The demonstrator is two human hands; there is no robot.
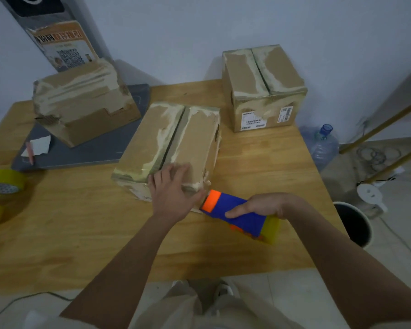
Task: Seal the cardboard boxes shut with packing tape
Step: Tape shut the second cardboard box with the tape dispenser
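While the left hand [170, 193] presses flat on the long brown tape-scarred cardboard box [171, 143] at frame centre, the right hand [262, 206] grips a blue-and-orange plastic tape dispenser [233, 213] beside its near corner.

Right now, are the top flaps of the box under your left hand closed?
Closed: the middle box has both flaps lying flat, meeting at the centre seam.

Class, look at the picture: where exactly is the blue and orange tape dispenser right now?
The tape dispenser is low and right of centre in the head view, gripped by the right hand above the wooden table, its orange end beside the middle box.
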